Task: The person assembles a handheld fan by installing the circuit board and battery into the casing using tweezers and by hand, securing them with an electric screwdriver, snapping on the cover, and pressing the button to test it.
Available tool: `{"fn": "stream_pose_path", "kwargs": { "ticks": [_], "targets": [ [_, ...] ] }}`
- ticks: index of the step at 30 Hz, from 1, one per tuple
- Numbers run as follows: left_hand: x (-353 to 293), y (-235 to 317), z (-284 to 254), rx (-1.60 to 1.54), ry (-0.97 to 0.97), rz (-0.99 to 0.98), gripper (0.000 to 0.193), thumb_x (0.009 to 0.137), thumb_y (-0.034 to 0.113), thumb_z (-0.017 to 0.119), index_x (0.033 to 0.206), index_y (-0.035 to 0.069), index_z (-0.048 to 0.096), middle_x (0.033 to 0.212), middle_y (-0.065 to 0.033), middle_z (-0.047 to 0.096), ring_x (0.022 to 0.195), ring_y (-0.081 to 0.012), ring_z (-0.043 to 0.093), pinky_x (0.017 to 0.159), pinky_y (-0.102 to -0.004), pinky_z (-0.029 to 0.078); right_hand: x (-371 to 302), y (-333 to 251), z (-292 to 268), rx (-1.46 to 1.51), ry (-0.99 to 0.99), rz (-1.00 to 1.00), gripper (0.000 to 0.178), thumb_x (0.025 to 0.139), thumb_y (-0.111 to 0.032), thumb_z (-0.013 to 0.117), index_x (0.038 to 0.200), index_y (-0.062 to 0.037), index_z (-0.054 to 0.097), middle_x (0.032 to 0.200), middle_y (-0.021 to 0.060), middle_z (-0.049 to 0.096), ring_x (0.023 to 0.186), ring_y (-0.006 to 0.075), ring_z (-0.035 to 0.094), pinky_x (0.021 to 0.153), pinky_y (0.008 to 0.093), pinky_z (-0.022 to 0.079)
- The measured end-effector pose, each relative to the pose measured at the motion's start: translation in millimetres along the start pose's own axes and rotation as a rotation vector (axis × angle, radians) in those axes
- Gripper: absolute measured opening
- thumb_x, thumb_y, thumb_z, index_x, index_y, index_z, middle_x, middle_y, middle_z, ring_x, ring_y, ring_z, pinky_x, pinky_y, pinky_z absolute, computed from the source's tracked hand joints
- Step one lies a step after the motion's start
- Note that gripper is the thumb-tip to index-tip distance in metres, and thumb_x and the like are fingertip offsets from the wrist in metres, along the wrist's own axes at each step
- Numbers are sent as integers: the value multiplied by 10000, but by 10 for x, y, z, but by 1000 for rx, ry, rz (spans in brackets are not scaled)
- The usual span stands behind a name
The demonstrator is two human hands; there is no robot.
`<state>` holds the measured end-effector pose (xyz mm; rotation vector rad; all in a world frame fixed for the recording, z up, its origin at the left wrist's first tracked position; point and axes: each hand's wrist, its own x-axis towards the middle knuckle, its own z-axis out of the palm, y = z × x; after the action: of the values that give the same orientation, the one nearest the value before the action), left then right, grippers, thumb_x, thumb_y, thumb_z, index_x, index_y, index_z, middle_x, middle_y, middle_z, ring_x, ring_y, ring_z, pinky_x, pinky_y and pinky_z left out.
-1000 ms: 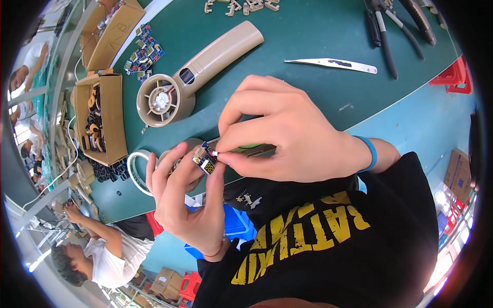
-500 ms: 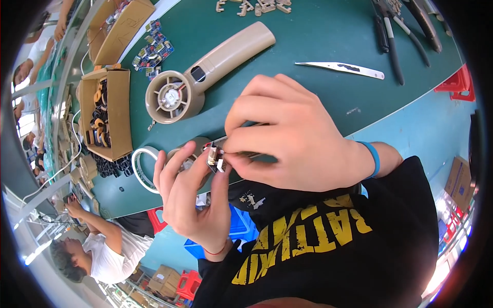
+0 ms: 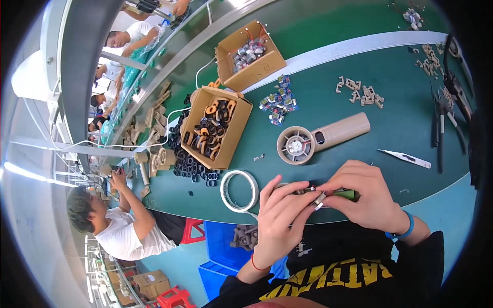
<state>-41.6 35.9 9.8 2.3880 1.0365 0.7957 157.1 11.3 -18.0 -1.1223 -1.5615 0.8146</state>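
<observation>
My left hand (image 3: pixel 280 218) and my right hand (image 3: pixel 367 197) meet just above the near edge of the green table (image 3: pixel 411 118). Between their fingertips sits a small metal part (image 3: pixel 319 198), pinched by my left fingers. My right hand grips a dark green rod-like piece (image 3: pixel 347 194) whose tip touches that part. What the green piece is cannot be told. A blue band circles my right wrist and a red thread my left. Closest on the table are a white tape roll (image 3: pixel 239 191) to the left and a beige tube housing with a fan (image 3: pixel 318 139) beyond my hands.
Metal tweezers (image 3: pixel 405 158) and pliers (image 3: pixel 440 134) lie at the right. An open cardboard box of black and orange rings (image 3: pixel 215 126), a second box (image 3: pixel 249 54), small blue boards (image 3: pixel 278 102) and beige clips (image 3: pixel 360 92) lie farther back. A seated co-worker (image 3: pixel 118 228) works at the left; blue bins (image 3: pixel 226 246) stand below.
My view has swung, so the table's things now sit farther right and lower in the picture. Both hands stay joined on the small part, the right fingers shifted slightly along it.
</observation>
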Motion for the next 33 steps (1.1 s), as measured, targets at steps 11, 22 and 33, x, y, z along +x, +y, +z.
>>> {"fn": "stream_pose_path", "kwargs": {
  "ticks": [11, 22, 33],
  "targets": [
    [92, -5, -54, -6, -51, 57, 286, 724, -26, 766, 1000, 47, 751, 916, -63, 734, 1021, -234, 700, 1071, -474, 414, 55, -7, -83, -26, -104, 78, 185, 730, -144, 849, 802, -62, 700, 764, 67, 682, 726, 257, 636, 673, 359, 469],
    [117, -1, -93, 1, -57, -41, 370, 748, 49, 816, 1095, 59, 688, 1104, -88, 656, 1134, -292, 624, 981, -446, 469, 15, -33, 26, 183, 19, 87, 280, 812, 31, 696, 1083, -39, 692, 895, 99, 697, 791, 222, 664, 736, 325, 555],
    [108, -169, -54, -32, -83, 18, 224, 754, 34, 782, 946, 56, 669, 1062, -67, 658, 1123, -311, 601, 916, -416, 463, 43, -57, -6, 3, 15, 34, 270, 814, 43, 653, 1062, -48, 708, 888, 88, 691, 742, 217, 637, 679, 321, 533]
  ]
}}
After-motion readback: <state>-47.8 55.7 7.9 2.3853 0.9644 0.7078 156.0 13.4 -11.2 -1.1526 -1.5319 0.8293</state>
